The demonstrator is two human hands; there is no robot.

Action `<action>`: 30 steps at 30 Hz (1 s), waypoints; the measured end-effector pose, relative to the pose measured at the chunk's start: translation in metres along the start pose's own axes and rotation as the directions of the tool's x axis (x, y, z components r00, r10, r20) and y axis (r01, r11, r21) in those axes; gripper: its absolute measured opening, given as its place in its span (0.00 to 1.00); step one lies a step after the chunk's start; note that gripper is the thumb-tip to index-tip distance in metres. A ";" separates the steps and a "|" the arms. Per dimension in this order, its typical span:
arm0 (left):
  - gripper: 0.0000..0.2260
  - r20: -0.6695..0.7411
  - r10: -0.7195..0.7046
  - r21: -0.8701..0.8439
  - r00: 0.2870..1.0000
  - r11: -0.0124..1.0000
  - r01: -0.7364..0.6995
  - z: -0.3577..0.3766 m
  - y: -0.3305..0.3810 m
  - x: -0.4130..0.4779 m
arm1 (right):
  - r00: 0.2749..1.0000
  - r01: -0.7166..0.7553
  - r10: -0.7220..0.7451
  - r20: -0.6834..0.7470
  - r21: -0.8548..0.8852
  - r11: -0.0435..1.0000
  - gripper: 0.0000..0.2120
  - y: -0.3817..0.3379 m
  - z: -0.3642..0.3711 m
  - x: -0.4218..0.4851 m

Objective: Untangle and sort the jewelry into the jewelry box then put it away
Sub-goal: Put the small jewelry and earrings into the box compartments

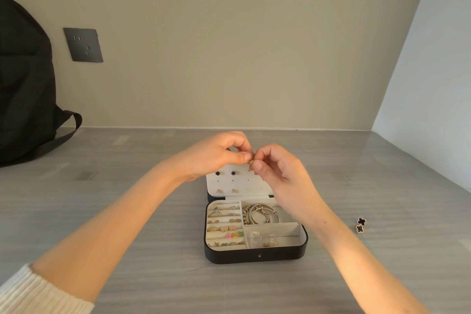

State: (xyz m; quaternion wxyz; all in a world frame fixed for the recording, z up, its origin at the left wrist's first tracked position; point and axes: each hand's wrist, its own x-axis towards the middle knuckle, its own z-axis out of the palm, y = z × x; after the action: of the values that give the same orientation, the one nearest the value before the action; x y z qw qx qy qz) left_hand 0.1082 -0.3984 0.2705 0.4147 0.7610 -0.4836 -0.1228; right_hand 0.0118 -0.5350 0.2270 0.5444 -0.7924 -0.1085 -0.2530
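A small gold piece (251, 162) of jewelry, too tiny to tell its kind, is held in the air just above the open lid (244, 182) of the jewelry box (254, 256). The left hand (216, 155) and the right hand (277, 171) both pinch it between thumb and fingertips, meeting over it. The white lid panel carries two dark studs (217, 173) and two pale pink studs (218, 191). In the box, the left slots hold rings and small earrings (224, 222), the upper right compartment holds bracelets (262, 213), and the lower right one holds small clear items (262, 237). The box sits on a grey table (127, 186). Two black clover earrings (360, 224) lie on the table to its right, apart from it. A black backpack (25, 84) leans at the far left, near a dark wall socket (83, 44).
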 end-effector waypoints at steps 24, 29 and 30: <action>0.08 -0.157 -0.058 -0.081 0.986 0.996 0.046 0.000 -0.006 0.008 | 0.944 -0.194 0.165 -0.287 -0.074 0.978 0.06 0.013 -0.014 -0.010; 0.06 -0.178 -0.125 -0.154 0.976 0.983 0.097 0.002 -0.003 0.009 | 0.922 -0.105 -0.134 -0.363 -0.568 0.816 0.02 0.039 -0.011 -0.006; 0.05 -0.174 -0.133 -0.160 0.976 0.981 0.105 0.002 -0.003 0.008 | 0.911 -0.091 -0.171 -0.375 -0.587 0.804 0.02 0.043 -0.011 -0.004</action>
State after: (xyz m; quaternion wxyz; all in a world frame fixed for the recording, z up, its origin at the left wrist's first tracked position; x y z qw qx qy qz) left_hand 0.1129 -0.4058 0.2691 0.5056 0.7632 -0.3862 -0.1127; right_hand 0.0248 -0.5609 0.1936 0.2742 -0.8486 0.0757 -0.4460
